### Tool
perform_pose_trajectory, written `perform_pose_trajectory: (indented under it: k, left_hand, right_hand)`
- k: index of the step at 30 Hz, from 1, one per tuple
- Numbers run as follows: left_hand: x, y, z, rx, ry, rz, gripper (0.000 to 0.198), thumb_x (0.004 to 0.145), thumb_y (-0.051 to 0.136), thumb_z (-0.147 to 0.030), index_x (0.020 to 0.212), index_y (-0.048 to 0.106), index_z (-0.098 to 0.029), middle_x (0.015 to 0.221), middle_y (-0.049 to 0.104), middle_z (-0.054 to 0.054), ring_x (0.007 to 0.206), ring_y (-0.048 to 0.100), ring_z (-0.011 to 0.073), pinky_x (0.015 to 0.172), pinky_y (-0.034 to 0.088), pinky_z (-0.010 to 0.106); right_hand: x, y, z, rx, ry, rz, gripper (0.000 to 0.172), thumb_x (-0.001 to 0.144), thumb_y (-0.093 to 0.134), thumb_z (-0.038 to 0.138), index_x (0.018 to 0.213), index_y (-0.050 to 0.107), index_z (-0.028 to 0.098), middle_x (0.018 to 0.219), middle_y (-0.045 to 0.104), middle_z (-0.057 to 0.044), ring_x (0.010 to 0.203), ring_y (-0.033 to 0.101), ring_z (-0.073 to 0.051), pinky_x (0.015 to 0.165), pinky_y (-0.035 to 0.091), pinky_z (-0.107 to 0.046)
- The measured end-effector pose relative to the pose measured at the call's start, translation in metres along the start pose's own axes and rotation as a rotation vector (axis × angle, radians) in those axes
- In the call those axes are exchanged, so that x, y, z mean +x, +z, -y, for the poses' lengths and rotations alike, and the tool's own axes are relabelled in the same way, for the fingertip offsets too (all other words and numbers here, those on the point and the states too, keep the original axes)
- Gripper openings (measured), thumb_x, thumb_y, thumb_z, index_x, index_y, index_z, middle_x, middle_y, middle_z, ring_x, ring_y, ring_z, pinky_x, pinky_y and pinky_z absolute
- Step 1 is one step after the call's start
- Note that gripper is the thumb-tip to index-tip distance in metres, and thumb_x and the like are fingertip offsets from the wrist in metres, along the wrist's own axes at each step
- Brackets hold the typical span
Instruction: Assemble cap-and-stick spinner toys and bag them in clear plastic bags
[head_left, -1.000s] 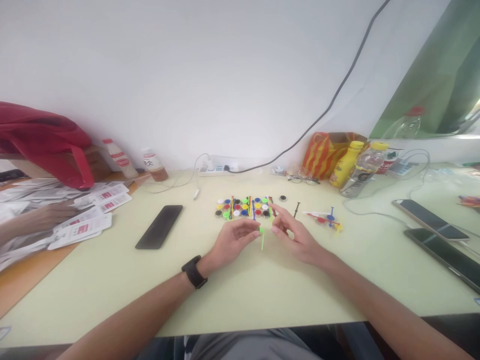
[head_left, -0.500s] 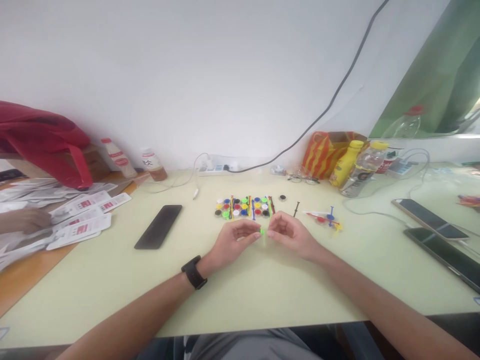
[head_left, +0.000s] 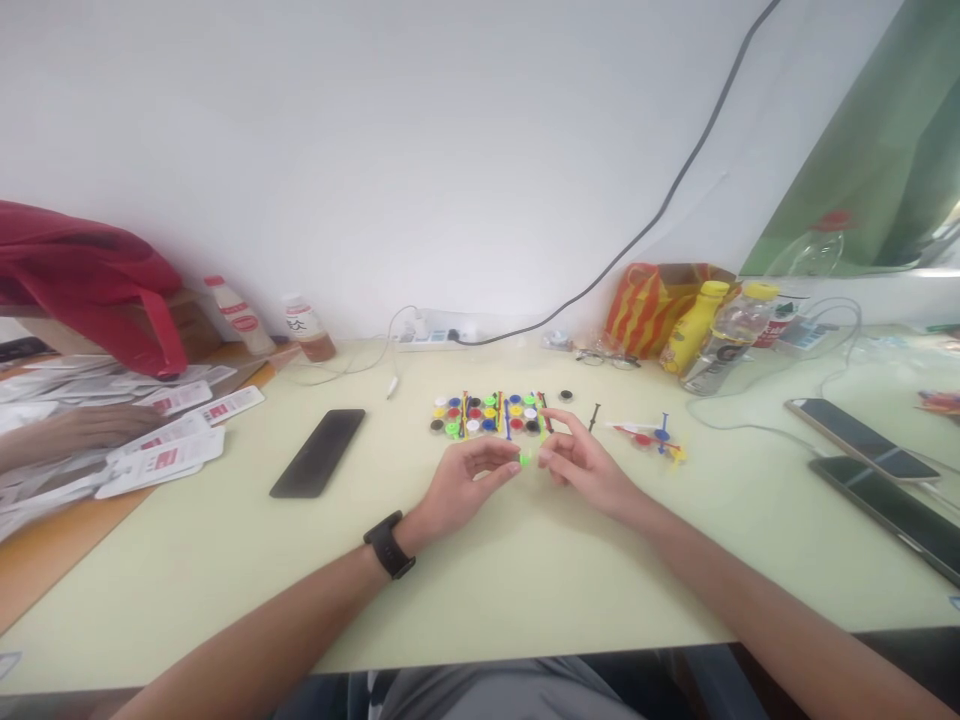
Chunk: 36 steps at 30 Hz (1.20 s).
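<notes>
My left hand [head_left: 472, 484], with a black watch on its wrist, pinches a small bright green plastic piece [head_left: 524, 460] between thumb and forefinger. Just right of that piece is my right hand [head_left: 589, 468], its forefinger stretched out and the thumb apart from it; I see nothing held there. Beyond both hands lie rows of small coloured discs [head_left: 489, 413] with thin coloured sticks [head_left: 508, 418] between them. A black stick [head_left: 594, 417] and a pile of coloured plastic pieces [head_left: 661, 436] lie to the right of the rows.
A dark phone [head_left: 319, 453] lies at left, with two more phones [head_left: 862, 438] at right. Bottles [head_left: 694, 325] and a striped bag [head_left: 634, 308] stand by the wall near a power strip [head_left: 427, 340]. Another person's hand [head_left: 97, 425] rests on white packets [head_left: 161, 455] at far left.
My right hand has opened, its forefinger lifting away from the thumb. My left hand keeps the green piece in place. The other person's hand has moved right over the packets.
</notes>
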<state>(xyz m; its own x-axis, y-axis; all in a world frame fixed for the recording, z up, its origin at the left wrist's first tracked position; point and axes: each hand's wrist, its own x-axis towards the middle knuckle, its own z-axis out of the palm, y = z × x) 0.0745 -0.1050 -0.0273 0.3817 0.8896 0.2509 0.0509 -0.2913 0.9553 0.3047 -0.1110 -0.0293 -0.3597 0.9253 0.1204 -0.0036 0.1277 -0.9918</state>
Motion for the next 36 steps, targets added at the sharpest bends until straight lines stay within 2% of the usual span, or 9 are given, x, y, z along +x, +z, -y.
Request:
perform_pose_trajectory:
  k: [4,12,14,16,17,19,21,29,36]
  left_hand:
    - [0.000,0.000,-0.001,0.015,0.010,-0.022,0.026,0.088,0.080,-0.035,0.105,0.076,-0.017,0.104,0.079,0.009,0.097,0.076,0.0226,0.091,0.064,0.036]
    - [0.001,-0.001,0.001,0.028,0.034,-0.038,0.025,0.087,0.081,-0.036,0.103,0.076,-0.017,0.104,0.078,0.009,0.096,0.076,0.0220,0.091,0.064,0.036]
    - [0.001,-0.001,0.001,0.030,0.035,-0.042,0.025,0.086,0.081,-0.036,0.103,0.076,-0.017,0.105,0.079,0.009,0.096,0.076,0.0220,0.092,0.063,0.036]
    - [0.001,-0.001,0.001,0.032,0.032,-0.042,0.026,0.086,0.081,-0.036,0.103,0.076,-0.017,0.105,0.079,0.009,0.097,0.076,0.0223,0.093,0.063,0.037]
    - [0.001,-0.001,0.001,0.033,0.031,-0.043,0.026,0.086,0.081,-0.036,0.103,0.076,-0.017,0.105,0.079,0.010,0.096,0.076,0.0225,0.093,0.063,0.037]
    - [0.001,0.000,0.002,0.037,0.034,-0.045,0.026,0.087,0.081,-0.036,0.103,0.076,-0.016,0.104,0.079,0.010,0.096,0.076,0.0224,0.093,0.063,0.037]
    - [0.001,0.000,0.003,0.041,0.040,-0.046,0.025,0.087,0.080,-0.035,0.104,0.076,-0.017,0.104,0.078,0.009,0.095,0.076,0.0219,0.093,0.063,0.036]
    - [0.001,0.000,0.004,0.039,0.030,-0.021,0.025,0.088,0.080,-0.034,0.105,0.075,-0.017,0.104,0.078,0.009,0.096,0.075,0.0215,0.093,0.062,0.036]
    - [-0.001,-0.001,0.000,0.051,0.010,0.009,0.025,0.088,0.079,-0.035,0.105,0.074,-0.017,0.103,0.077,0.008,0.096,0.075,0.0212,0.092,0.062,0.035]
  right_hand:
    - [0.002,0.001,-0.005,0.043,0.054,-0.046,0.082,0.096,0.063,0.057,0.160,0.018,0.032,0.082,0.054,0.005,0.062,0.044,-0.013,0.059,0.037,-0.028]
    - [0.000,0.010,0.004,0.084,0.127,-0.085,0.094,0.093,0.061,0.065,0.163,0.008,0.032,0.074,0.048,0.007,0.060,0.040,-0.014,0.057,0.032,-0.027]
    - [-0.001,0.010,0.004,0.081,0.145,-0.103,0.087,0.093,0.061,0.065,0.161,0.017,0.034,0.076,0.051,0.006,0.060,0.040,-0.013,0.057,0.031,-0.027]
    - [0.000,0.006,0.003,0.090,0.171,-0.074,0.057,0.093,0.060,0.065,0.136,0.054,0.029,0.073,0.051,0.005,0.057,0.037,-0.012,0.056,0.030,-0.027]
    - [0.000,0.003,0.002,0.104,0.189,-0.019,0.044,0.094,0.057,0.065,0.109,0.067,0.024,0.068,0.048,0.004,0.056,0.035,-0.012,0.055,0.029,-0.028]
    - [0.000,-0.004,0.002,0.152,0.205,0.128,0.059,0.098,0.048,0.063,0.057,0.053,0.021,0.055,0.036,0.003,0.053,0.031,-0.013,0.055,0.028,-0.031]
    - [0.000,-0.010,0.004,0.202,0.178,0.223,0.068,0.100,0.042,0.059,0.043,0.031,0.023,0.050,0.025,0.002,0.052,0.028,-0.015,0.056,0.028,-0.034]
    - [-0.001,-0.006,0.016,0.184,0.120,0.089,0.036,0.089,0.073,0.049,0.076,0.055,0.021,0.065,0.051,0.002,0.058,0.040,-0.013,0.056,0.028,-0.028]
    - [0.001,-0.005,0.013,0.043,0.061,-0.013,0.037,0.089,0.072,0.052,0.078,0.055,0.021,0.062,0.051,0.005,0.056,0.041,-0.011,0.055,0.031,-0.026]
